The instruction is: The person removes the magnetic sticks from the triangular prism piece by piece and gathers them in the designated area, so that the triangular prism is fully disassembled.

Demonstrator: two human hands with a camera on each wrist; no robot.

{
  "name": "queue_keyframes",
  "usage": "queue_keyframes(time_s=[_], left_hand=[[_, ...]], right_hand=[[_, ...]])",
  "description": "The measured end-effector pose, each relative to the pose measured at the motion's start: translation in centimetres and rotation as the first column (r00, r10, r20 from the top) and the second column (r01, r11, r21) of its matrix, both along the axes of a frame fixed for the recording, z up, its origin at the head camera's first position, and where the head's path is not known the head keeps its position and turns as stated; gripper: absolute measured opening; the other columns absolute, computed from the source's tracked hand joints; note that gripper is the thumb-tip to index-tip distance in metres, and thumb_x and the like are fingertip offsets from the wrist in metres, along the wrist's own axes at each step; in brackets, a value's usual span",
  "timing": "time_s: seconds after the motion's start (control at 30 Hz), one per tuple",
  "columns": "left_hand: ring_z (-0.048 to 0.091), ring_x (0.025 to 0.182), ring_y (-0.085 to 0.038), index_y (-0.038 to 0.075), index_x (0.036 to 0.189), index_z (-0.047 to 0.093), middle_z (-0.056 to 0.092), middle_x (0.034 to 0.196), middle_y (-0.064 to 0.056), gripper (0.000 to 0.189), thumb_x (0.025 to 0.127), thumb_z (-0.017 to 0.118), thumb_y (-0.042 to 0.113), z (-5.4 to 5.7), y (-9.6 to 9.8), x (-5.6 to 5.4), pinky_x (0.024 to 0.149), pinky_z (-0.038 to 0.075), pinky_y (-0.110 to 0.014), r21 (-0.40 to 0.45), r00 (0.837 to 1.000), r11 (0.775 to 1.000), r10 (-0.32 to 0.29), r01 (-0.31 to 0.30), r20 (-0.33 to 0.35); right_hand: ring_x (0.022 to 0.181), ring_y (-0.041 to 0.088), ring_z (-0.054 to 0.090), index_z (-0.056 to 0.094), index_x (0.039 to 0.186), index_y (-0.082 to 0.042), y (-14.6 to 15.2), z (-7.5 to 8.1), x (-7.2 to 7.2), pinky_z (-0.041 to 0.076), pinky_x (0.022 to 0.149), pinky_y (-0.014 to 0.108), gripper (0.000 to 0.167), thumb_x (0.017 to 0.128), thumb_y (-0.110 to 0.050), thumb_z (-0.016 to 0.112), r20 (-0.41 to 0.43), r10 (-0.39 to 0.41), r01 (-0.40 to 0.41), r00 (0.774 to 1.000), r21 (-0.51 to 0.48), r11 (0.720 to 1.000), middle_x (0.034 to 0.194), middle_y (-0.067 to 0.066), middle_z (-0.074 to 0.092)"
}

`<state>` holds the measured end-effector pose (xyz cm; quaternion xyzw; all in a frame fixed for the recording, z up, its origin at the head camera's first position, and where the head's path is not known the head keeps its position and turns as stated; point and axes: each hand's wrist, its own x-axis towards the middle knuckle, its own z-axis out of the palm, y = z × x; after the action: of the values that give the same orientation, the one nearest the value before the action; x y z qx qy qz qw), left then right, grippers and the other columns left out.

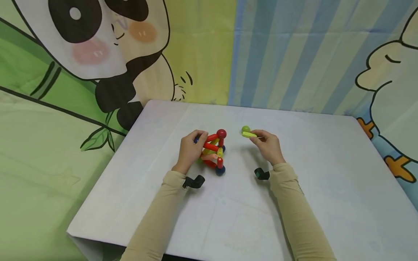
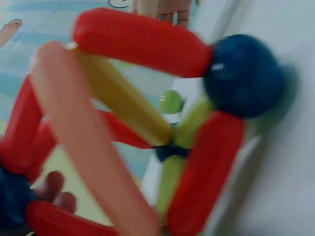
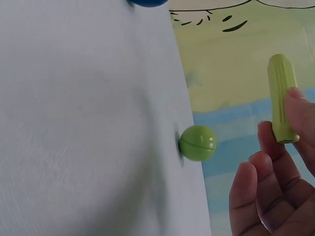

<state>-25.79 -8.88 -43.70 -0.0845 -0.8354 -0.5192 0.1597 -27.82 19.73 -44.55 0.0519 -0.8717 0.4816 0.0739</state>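
A frame of magnetic building rods and balls (image 1: 210,146) stands on the table, with red, yellow and pink rods. A red ball (image 1: 221,133) tops it and a blue ball (image 1: 220,170) sits at its near corner. My left hand (image 1: 190,149) grips the frame by a blue ball on its left side; in the left wrist view the fingers (image 2: 53,186) show partly behind red rods. With thumb and finger, my right hand (image 1: 269,146) pinches a yellow-green rod (image 3: 281,101), raised off the table. Beyond that rod, a loose green ball (image 3: 198,143) lies on the table.
The white table (image 1: 228,217) reaches back to a printed cloth (image 1: 202,54) with a panda and stripes. Dark wrist cameras (image 1: 195,182) jut inward from both sleeves, low over the table.
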Motion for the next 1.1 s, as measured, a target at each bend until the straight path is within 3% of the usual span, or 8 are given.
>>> queue_keyframes(time_s=[0.1,0.27,0.43,0.5,0.57,0.73,0.97,1.1], left_hand=[[0.055,0.075,-0.018,0.011,0.107,0.069,0.066,0.088,-0.004,0.033,0.097,0.058,0.041,-0.8,0.1,0.2,0.065,0.046,-0.03,0.066,1.0,0.998,-0.003,0.005,-0.022],[0.055,0.083,-0.019,0.013,0.119,0.063,0.063,0.099,-0.006,0.037,0.097,0.058,0.042,-1.9,0.1,0.4,0.069,0.046,-0.029,0.201,1.0,0.98,-0.017,0.014,0.018],[0.053,0.105,-0.021,0.008,0.124,0.059,0.06,0.118,-0.012,0.039,0.099,0.056,0.037,-2.6,0.3,0.3,0.091,0.045,-0.035,0.313,0.999,0.949,-0.044,0.032,0.032],[0.052,0.112,-0.024,0.004,0.126,0.057,0.058,0.125,-0.016,0.039,0.1,0.055,0.033,-2.5,0.4,0.4,0.099,0.043,-0.04,0.324,0.998,0.945,-0.056,0.042,0.035],[0.052,0.115,-0.026,0.0,0.126,0.057,0.057,0.128,-0.019,0.037,0.101,0.054,0.028,-1.8,0.6,1.0,0.101,0.043,-0.041,0.322,0.998,0.946,-0.061,0.048,0.031],[0.057,0.107,-0.024,-0.003,0.121,0.057,0.06,0.123,-0.018,0.034,0.1,0.055,0.023,-0.3,0.9,2.3,0.093,0.048,-0.032,0.292,0.999,0.956,-0.047,0.037,0.026],[0.056,0.11,-0.025,0.003,0.122,0.059,0.06,0.124,-0.016,0.034,0.099,0.057,0.028,-3.1,0.9,0.3,0.095,0.048,-0.037,0.32,0.998,0.947,-0.05,0.034,0.041],[0.057,0.109,-0.023,0.008,0.12,0.06,0.062,0.122,-0.011,0.035,0.098,0.058,0.035,-3.8,0.9,0.2,0.094,0.049,-0.038,0.321,0.998,0.946,-0.051,0.035,0.042]], right_hand=[[0.095,0.024,0.06,0.066,0.123,-0.011,0.7,-0.2,-0.2,0.046,0.067,0.025,0.032,0.094,-0.026,0.066,0.03,-0.021,0.021,0.999,0.005,1.0,0.117,0.012,0.064],[0.095,0.021,0.058,0.065,0.124,-0.011,1.9,-0.6,-0.6,0.045,0.065,0.021,0.032,0.096,-0.026,0.064,0.066,-0.06,0.061,0.996,-0.007,0.998,0.119,0.011,0.061],[0.093,0.021,0.056,0.064,0.124,-0.008,4.1,-0.9,-0.9,0.045,0.063,0.021,0.036,0.096,-0.03,0.063,0.111,-0.119,0.116,0.987,0.031,0.993,0.117,0.013,0.062],[0.092,0.021,0.056,0.064,0.125,-0.008,5.2,-1.2,-1.1,0.045,0.062,0.02,0.037,0.096,-0.032,0.062,0.112,-0.148,0.142,0.983,0.056,0.988,0.117,0.014,0.062],[0.092,0.022,0.057,0.064,0.125,-0.006,6.3,-1.5,-1.4,0.045,0.062,0.018,0.038,0.097,-0.031,0.062,0.096,-0.162,0.154,0.982,0.081,0.985,0.117,0.016,0.063],[0.092,0.022,0.058,0.064,0.125,-0.003,8.1,-2.2,-2.2,0.043,0.064,0.013,0.04,0.097,-0.032,0.061,0.07,-0.155,0.145,0.985,0.13,0.981,0.117,0.02,0.065],[0.092,0.023,0.056,0.063,0.127,-0.007,9.3,-2.2,-3.0,0.043,0.069,0.021,0.044,0.097,-0.038,0.06,0.121,-0.165,0.146,0.979,0.15,0.978,0.12,0.018,0.064],[0.099,0.025,0.052,0.064,0.128,-0.008,9.6,-2.3,-3.3,0.041,0.077,0.028,0.043,0.097,-0.037,0.06,0.141,-0.173,0.148,0.975,0.166,0.975,0.123,0.017,0.064]])
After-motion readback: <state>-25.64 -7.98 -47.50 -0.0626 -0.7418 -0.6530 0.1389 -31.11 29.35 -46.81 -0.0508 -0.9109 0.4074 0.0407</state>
